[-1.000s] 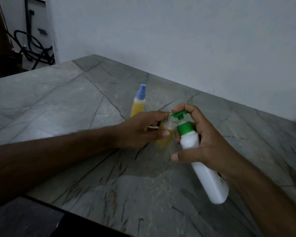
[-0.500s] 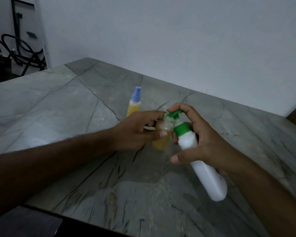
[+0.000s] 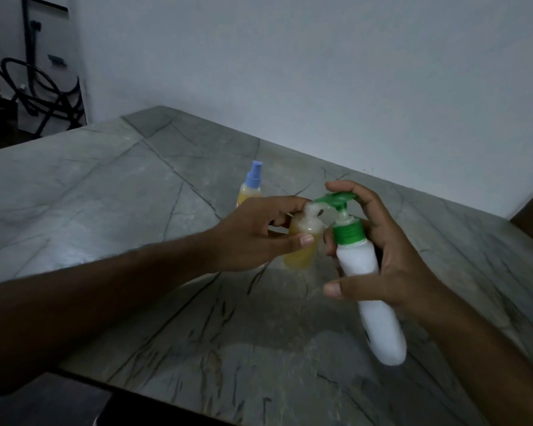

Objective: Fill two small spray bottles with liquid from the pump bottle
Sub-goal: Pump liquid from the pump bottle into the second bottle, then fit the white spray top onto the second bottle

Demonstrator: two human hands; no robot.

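Observation:
My right hand (image 3: 391, 256) grips a white pump bottle (image 3: 371, 290) with a green collar, tilted, with my index finger on top of its green pump head (image 3: 336, 199). The spout sits over the open neck of a small uncapped spray bottle (image 3: 300, 244) holding yellow liquid, with white foam at its mouth. My left hand (image 3: 253, 233) holds that small bottle between thumb and fingers, standing on the table. A second small spray bottle (image 3: 250, 189) with a blue cap and yellow liquid stands just behind my left hand.
The grey marble-patterned table (image 3: 136, 210) runs back to a white wall. Its near edge crosses the lower left. Black cables and a frame (image 3: 34, 93) stand beyond the table's far left corner.
The pump head has risen, showing its white stem, and foam now sits at the small bottle's mouth. Both hands keep their grips.

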